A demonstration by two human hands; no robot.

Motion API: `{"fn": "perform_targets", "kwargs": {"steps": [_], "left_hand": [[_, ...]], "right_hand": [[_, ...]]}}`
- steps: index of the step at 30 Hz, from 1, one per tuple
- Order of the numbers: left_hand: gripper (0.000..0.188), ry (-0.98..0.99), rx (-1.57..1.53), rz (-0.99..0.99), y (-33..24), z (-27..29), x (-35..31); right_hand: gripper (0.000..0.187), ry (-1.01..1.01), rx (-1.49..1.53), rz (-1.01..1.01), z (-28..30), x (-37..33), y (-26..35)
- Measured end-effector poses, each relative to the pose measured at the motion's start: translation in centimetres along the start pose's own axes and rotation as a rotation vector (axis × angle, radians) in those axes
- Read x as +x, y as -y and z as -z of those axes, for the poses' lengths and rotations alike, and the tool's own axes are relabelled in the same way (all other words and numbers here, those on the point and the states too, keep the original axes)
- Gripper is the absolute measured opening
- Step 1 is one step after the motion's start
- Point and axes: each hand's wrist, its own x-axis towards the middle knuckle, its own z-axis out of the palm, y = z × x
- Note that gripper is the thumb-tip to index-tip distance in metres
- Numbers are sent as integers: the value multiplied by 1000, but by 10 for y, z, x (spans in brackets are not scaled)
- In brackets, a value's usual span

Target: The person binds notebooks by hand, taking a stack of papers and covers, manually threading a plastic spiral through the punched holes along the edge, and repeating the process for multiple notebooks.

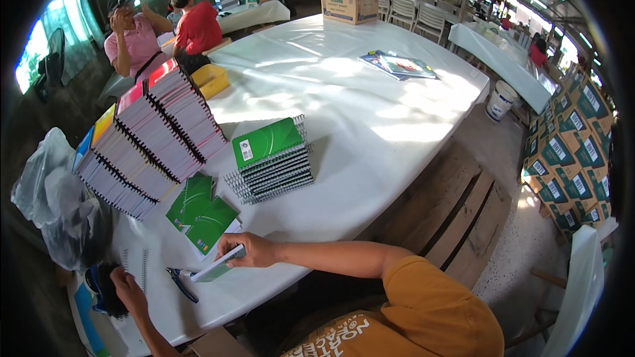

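At the near edge of the white-covered table point(344, 139), a thin notebook point(219, 266) was held in the right hand point(254, 252), pinched at its upper right end between thumb and fingers. Pale page edges and a grey-green cover were noted; binding could not be made out. Left hand point(129, 294) was seen with bent fingers at a bundle of black coils point(108, 289); whether any were gripped could not be told. A silver wire coil point(144, 270) and a blue-handled tool point(182, 285) were found lying between the hands. Loose green booklets point(198, 205) were spread just beyond, beside a stack of green wire-bound notebooks point(268, 147). Containers: a yellow bin point(210, 81) was placed behind the tall spiral-bound stacks point(152, 139), contents hidden; a cardboard box point(340, 3) was set at the far end, inside not visible; a clear plastic bag point(49, 185) was bunched at left, contents unclear. Held notebook was tilted, long axis slanted from lower left to upper right, its lower left end pointed toward the tool.
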Motion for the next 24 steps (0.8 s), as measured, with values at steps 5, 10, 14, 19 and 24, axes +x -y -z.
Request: {"fn": "perform_targets", "kwargs": {"steps": [5, 10, 14, 19, 24], "left_hand": [[71, 991, -647, 690, -139, 1, -65], [49, 662, -507, 428, -157, -1, -75], [26, 593, -539, 491, -141, -7, -52], [28, 699, -544, 493, -153, 0, -45], [34, 669, -543, 509, -139, -14, -55]], "right_hand": [[36, 10, -12, 46, -2, 0, 3], [30, 20, -86, -48, -2, 2, -2], [31, -70, -61, 12, 7, 0, -17], [31, -70, -14, -88, 2, 2, -1], [29, -69, -23, -126, -4, 5, 5]]}}
